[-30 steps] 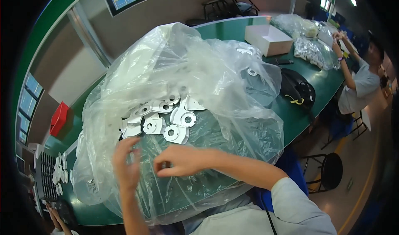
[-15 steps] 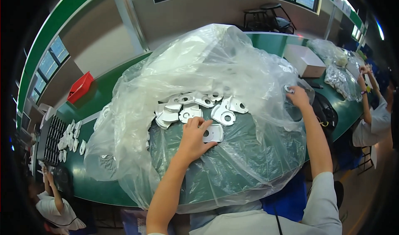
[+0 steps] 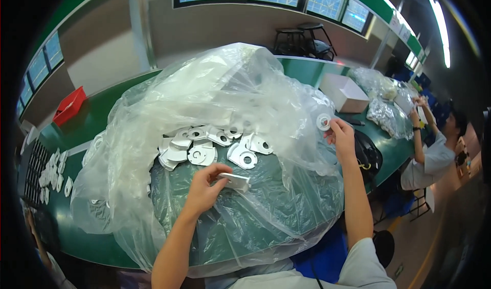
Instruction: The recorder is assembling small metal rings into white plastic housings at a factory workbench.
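Note:
My left hand (image 3: 203, 189) grips one end of a flat white plate with a hole (image 3: 236, 182), held tilted, nearly edge-on, over the near part of the plastic sheet. Between the fingertips of my right hand (image 3: 341, 135) is a white ring (image 3: 324, 122), raised at the right edge of the plastic. Beyond my left hand, several white plates with round holes (image 3: 203, 153) lie overlapping under the mouth of a large clear plastic bag (image 3: 215, 92). The bag hides whatever lies deeper inside it.
A white box (image 3: 343, 93) stands at the back right, with clear bags of parts (image 3: 384, 116) beyond it and a black bag (image 3: 367, 155) nearer. On the left are more white parts (image 3: 53, 172), a black rack (image 3: 37, 158) and a red tray (image 3: 69, 106). A co-worker (image 3: 432, 158) sits at right.
My left hand has lifted the white plate off the plastic and tilted it. My right hand has raised the white ring from among the plastic. The whole view has shifted.

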Motion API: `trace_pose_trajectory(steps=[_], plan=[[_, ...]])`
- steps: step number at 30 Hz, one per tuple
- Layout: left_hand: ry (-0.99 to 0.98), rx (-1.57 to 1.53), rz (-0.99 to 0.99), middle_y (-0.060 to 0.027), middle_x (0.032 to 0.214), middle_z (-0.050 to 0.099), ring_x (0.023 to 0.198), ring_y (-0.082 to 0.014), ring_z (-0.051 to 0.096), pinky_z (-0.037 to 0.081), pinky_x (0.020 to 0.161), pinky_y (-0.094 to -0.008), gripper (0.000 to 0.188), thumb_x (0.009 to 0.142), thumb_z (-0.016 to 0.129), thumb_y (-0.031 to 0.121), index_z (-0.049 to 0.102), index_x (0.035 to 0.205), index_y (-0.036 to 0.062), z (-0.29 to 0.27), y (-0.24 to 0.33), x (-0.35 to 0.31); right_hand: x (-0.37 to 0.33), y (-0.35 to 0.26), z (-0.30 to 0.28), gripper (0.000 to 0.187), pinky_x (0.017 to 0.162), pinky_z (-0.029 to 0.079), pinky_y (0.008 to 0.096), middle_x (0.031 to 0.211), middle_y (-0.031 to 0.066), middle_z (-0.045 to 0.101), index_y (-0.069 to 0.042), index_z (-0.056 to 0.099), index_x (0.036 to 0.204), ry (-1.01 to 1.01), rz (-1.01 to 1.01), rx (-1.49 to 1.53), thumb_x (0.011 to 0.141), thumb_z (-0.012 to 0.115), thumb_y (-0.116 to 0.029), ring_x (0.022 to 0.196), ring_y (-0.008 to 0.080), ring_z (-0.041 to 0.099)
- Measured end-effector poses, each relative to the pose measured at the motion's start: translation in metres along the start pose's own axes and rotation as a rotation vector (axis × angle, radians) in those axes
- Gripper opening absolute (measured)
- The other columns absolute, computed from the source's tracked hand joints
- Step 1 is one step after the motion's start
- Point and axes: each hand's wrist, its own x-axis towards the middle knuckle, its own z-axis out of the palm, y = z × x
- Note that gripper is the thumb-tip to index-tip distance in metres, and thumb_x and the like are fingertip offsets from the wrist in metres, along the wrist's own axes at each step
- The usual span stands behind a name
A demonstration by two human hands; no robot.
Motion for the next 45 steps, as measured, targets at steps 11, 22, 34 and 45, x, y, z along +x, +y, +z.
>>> trace_pose_trajectory(steps=[11, 22, 34, 45], plan=[[-0.106, -0.458, -0.220, -0.0125, 0.112, 0.059, 0.097, -0.0183, 0.061, 0.050, 0.083, -0.0291, 0.030, 0.084, 0.048, -0.001, 0.056, 0.113, -0.0056, 0.006, -0.010, 0.003, -0.093, -0.021, 0.166, 0.016, 0.079, 0.048, 0.0312, 0.103, 0.0118, 0.063, -0.004, 0.068, 0.087, -0.362, -0.660, -0.395, 0.071, 0.070, -0.003, 0.094, 0.0241, 0.061], [0.084, -0.646, -0.150, -0.0134, 0.112, 0.059, 0.097, -0.0159, 0.061, 0.050, 0.082, -0.0250, 0.042, 0.085, 0.058, 0.001, 0.045, 0.124, -0.0064, 0.007, -0.023, 0.005, -0.105, -0.004, 0.170, 0.018, 0.076, 0.049, 0.0323, 0.108, 0.0124, 0.060, -0.006, 0.069, 0.092, -0.537, -0.557, -0.413, 0.074, 0.069, -0.004, 0.091, 0.0267, 0.062], [0.017, -0.520, -0.094, -0.0127, 0.107, 0.064, 0.092, -0.0131, 0.063, 0.050, 0.078, -0.0236, 0.037, 0.084, 0.055, -0.004, 0.049, 0.121, -0.0044, 0.009, -0.007, 0.001, -0.107, 0.011, 0.174, 0.035, 0.073, 0.052, 0.0281, 0.111, 0.0122, 0.056, 0.000, 0.040, 0.126, -0.806, 0.054, 0.159, 0.094, 0.047, -0.013, 0.095, 0.0207, 0.061], [0.455, 0.787, 0.532, -0.0119, 0.074, 0.058, 0.060, -0.0242, 0.057, 0.044, 0.056, -0.0342, 0.012, 0.077, 0.062, 0.002, 0.065, 0.088, 0.0009, -0.052, 0.007, 0.006, -0.110, 0.018, 0.184, 0.032, 0.061, 0.055, 0.0330, 0.092, 0.0204, 0.064, 0.000, 0.040, 0.120, -0.782, 0.287, 0.294, 0.091, 0.047, -0.010, 0.065, 0.0238, 0.065]])
